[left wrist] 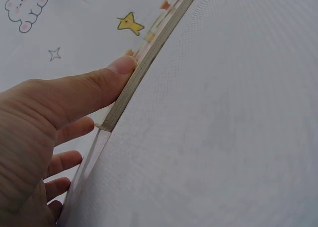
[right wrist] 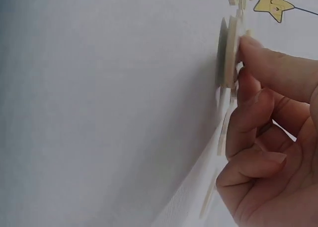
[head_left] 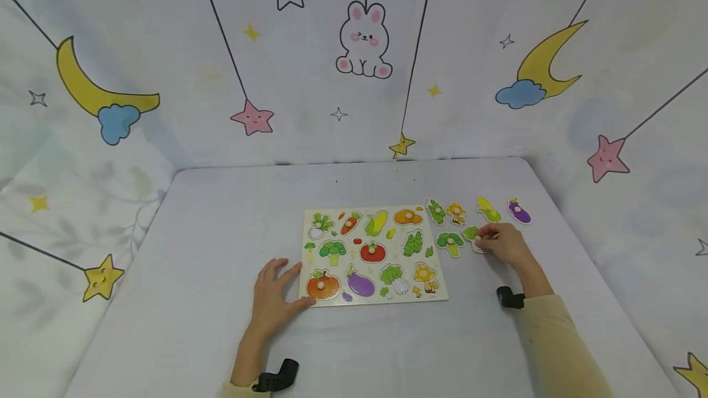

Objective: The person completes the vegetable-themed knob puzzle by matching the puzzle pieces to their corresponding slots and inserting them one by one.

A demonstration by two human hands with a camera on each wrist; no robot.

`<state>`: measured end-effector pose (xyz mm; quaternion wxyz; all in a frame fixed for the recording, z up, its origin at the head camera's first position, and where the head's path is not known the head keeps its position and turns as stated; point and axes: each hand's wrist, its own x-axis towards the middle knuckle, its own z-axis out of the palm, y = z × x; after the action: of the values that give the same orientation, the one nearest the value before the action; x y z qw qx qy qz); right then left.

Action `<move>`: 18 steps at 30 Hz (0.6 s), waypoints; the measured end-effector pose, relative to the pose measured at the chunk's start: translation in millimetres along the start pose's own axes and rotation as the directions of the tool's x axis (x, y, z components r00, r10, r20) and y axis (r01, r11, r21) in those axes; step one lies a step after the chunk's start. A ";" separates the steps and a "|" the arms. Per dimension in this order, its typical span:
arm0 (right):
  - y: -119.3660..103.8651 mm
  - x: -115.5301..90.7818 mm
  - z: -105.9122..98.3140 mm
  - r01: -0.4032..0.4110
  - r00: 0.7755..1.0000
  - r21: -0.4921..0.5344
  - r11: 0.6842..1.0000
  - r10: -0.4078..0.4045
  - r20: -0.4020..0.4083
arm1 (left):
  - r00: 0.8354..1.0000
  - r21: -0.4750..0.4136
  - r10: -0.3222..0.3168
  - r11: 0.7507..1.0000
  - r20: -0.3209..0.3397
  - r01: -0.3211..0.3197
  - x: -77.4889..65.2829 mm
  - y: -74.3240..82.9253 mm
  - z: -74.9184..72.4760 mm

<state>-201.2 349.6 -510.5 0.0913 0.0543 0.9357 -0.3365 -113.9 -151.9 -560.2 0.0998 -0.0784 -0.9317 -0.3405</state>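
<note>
A wooden vegetable puzzle board (head_left: 343, 269) lies flat on the table. My left hand (head_left: 273, 296) rests at its lower left corner, fingers spread along the left side, and the thumb (left wrist: 121, 65) touches the front edge. Right of the board, my right hand (head_left: 506, 243) pinches a green-and-white leafy vegetable puzzle piece (head_left: 471, 233) between thumb and fingertips. In the right wrist view that piece (right wrist: 230, 53) is seen edge-on, a shadow beside it; the fingers hide part of it. Knobs show on the pumpkin (head_left: 322, 286) and tomato (head_left: 373, 252) in the board.
Loose pieces lie right of the board: broccoli (head_left: 450, 242), asparagus (head_left: 436, 212), mushroom (head_left: 456, 213), corn (head_left: 489, 209) and eggplant (head_left: 519, 211). A white cloth covers the table (head_left: 210, 226). Printed fabric (head_left: 310, 66) stands behind and at both sides.
</note>
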 end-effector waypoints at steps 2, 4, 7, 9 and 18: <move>-2.0 -2.3 -1.6 -0.011 1.000 0.002 1.000 0.011 -0.006 | 1.000 -0.001 -0.009 1.000 0.011 0.009 0.2 0.4 -0.8; -5.4 -4.9 -3.3 -0.017 1.000 0.004 1.000 0.017 -0.010 | 1.000 -0.009 -0.019 1.000 0.023 0.020 0.4 1.7 -2.0; -14.3 -9.2 -5.4 -0.005 1.000 0.009 1.000 0.005 -0.019 | 0.999 -0.013 -0.030 0.999 0.037 0.030 0.3 2.8 -3.3; -22.6 -12.7 -5.8 0.033 0.999 0.010 0.999 -0.033 -0.029 | 0.999 -0.010 -0.029 1.000 0.039 0.030 0.3 2.7 -3.7; -71.5 -30.2 14.9 0.212 0.977 0.020 0.977 -0.213 0.015 | 1.000 0.000 -0.006 1.000 0.017 0.006 0.1 0.2 -2.1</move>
<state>-181.3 284.0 -471.2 0.0625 -0.0482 0.9322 -0.3533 -113.7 -153.2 -558.5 0.0909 -0.0783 -0.9326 -0.3403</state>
